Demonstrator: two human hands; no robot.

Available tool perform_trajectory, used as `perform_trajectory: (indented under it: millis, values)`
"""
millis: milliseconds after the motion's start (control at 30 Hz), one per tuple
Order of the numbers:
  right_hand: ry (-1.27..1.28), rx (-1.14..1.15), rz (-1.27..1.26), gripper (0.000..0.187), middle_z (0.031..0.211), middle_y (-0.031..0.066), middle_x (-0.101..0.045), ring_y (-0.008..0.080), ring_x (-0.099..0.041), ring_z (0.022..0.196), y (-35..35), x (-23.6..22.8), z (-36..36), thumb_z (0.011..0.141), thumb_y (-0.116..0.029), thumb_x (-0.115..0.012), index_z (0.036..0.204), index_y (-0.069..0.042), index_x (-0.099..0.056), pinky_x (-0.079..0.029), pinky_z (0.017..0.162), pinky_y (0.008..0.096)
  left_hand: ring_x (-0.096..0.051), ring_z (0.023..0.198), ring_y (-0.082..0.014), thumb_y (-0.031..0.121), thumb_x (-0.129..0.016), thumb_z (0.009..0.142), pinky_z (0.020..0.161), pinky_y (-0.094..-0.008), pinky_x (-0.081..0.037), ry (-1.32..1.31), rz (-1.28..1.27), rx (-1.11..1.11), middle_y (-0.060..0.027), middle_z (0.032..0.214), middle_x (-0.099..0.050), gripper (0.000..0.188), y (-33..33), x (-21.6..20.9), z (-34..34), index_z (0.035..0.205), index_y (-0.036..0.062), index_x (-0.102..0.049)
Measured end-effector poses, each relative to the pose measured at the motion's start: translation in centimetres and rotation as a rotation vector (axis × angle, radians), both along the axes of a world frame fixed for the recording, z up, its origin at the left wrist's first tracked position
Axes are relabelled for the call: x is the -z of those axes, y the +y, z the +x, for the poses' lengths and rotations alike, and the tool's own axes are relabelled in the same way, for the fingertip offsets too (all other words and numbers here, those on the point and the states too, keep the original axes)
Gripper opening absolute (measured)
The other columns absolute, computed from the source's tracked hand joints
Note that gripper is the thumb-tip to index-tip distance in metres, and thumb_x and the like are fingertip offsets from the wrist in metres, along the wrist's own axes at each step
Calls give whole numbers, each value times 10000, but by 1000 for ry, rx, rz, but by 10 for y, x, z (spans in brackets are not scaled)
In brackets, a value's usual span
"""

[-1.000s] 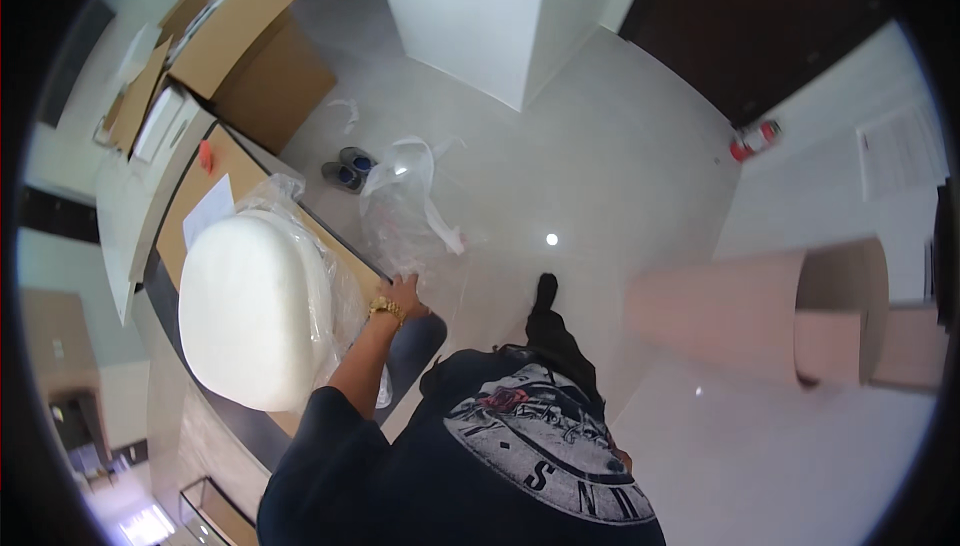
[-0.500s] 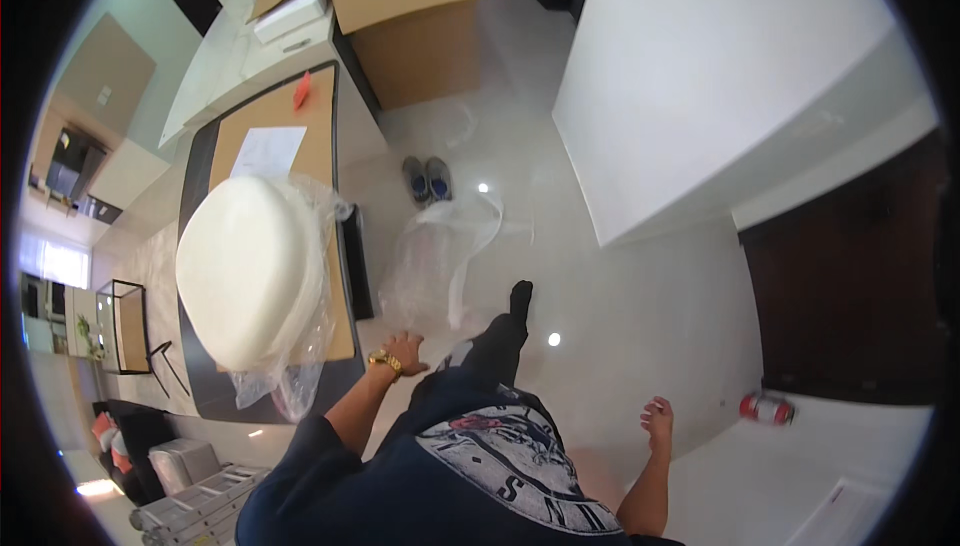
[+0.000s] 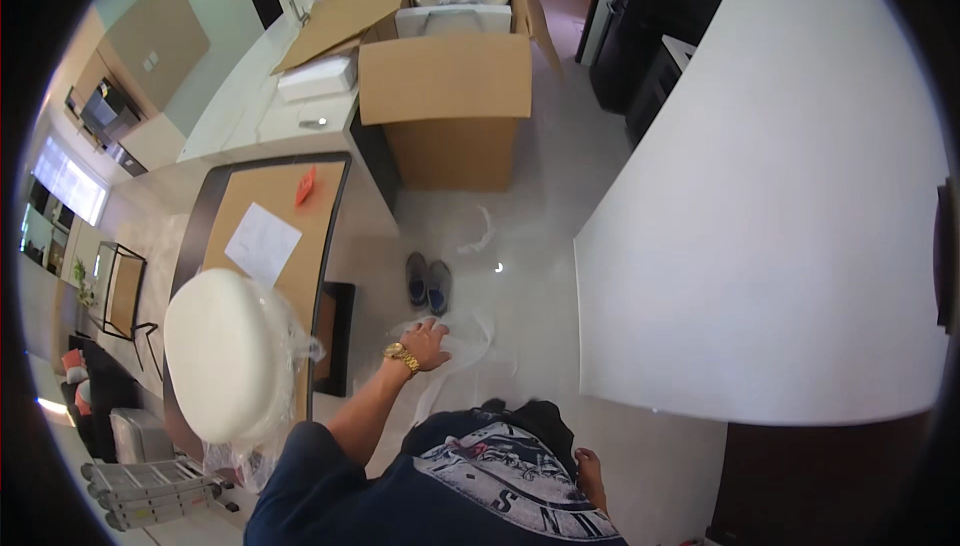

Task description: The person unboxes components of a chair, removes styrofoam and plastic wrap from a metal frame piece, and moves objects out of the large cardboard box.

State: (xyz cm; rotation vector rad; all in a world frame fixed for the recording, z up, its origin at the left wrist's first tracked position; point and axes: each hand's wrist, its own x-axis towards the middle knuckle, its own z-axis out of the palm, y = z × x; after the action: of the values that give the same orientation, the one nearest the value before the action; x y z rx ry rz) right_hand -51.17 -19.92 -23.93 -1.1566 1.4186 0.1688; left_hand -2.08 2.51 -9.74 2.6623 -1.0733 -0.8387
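Observation:
My left hand [image 3: 428, 346], with a gold watch [image 3: 402, 357] at its wrist, reaches forward with fingers spread and holds nothing. Below it in the picture, clear plastic wrap [image 3: 468, 346] lies on the floor; I see no contact. By my right side hangs my right hand [image 3: 590, 468], loosely open and partly hidden by my body, with nothing visible in it. To the left, a smooth white, rounded, seat-shaped thing [image 3: 225, 354], partly in clear plastic, rests on the table. Beyond it are a white paper sheet [image 3: 262, 244] and a small red item [image 3: 306, 186].
A large open cardboard box [image 3: 448, 91] with white packing stands ahead beside a marble-topped counter [image 3: 240, 116]. Grey shoes [image 3: 428, 284] sit on the floor by the dark-edged table [image 3: 340, 206]. A white wall [image 3: 760, 276] rises at right; a folded ladder [image 3: 150, 491] lies lower left.
I have stepped forward toward the box, and my view has risen. My left hand has moved forward over the floor plastic; my right hand has swung back closer to my body.

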Motion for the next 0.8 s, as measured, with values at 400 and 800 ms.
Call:
perform_trajectory:
  millis: [400, 800]
  values:
    - [-141, -159, 101, 286, 1017, 93, -668, 235, -673, 806, -380, 24, 358, 965, -192, -612, 1233, -101, -566, -548, 647, 372, -631, 1134, -426, 494, -748, 838, 995, -502, -499, 195, -44, -106, -226, 1213, -652, 542, -221, 55, 162, 1192, 93, -660]
    - [-725, -564, -138, 326, 1003, 19, -664, 118, -636, 816, -608, -175, 928, 963, -211, -689, 1264, -139, -588, -522, 717, 284, -650, 1053, -397, 287, -708, 903, 881, -478, -514, -5, -499, -480, -213, 1114, -666, 352, -356, -41, 348, 1154, 60, -612]
